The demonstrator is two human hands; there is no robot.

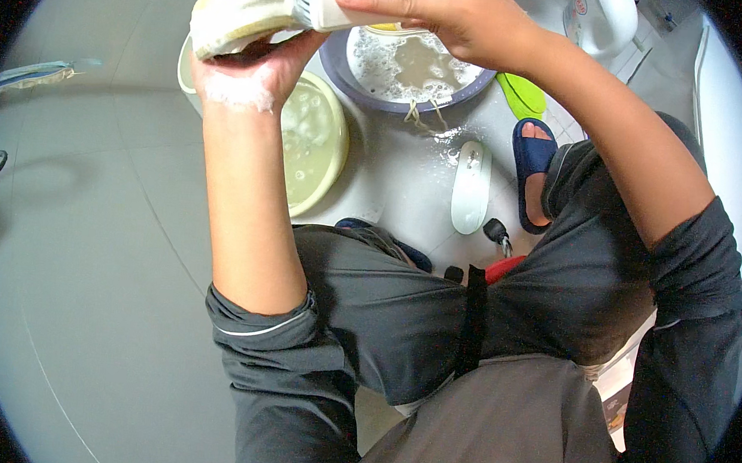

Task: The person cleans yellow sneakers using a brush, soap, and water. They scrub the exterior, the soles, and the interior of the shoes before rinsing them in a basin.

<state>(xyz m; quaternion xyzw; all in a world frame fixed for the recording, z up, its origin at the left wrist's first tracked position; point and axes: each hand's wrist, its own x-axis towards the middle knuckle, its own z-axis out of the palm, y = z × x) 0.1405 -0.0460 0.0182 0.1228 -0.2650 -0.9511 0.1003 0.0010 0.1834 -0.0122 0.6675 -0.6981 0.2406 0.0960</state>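
At the top left my left hand (pixel 256 72), foamy at the palm and wrist, holds a yellow and white shoe (pixel 237 19) covered in suds. My right hand (pixel 451 14) grips the white handle of a scrub brush (pixel 354 8), its bristles against the side of the shoe. Below and beyond the hands stands a purple basin (pixel 355 95) of murky, sudsy water, with something yellow partly hidden in it and pale laces over its rim. A light green basin (pixel 341 145) of cloudy water is partly covered by my left forearm.
A white insole (pixel 471 187) and a bright green sole-shaped piece (pixel 522 97) lie on the wet tiled floor. A white plastic jug (pixel 602 22) stands at the upper right. My feet are in dark blue slippers (pixel 534 152). Something red and a black-knobbed part are between my legs.
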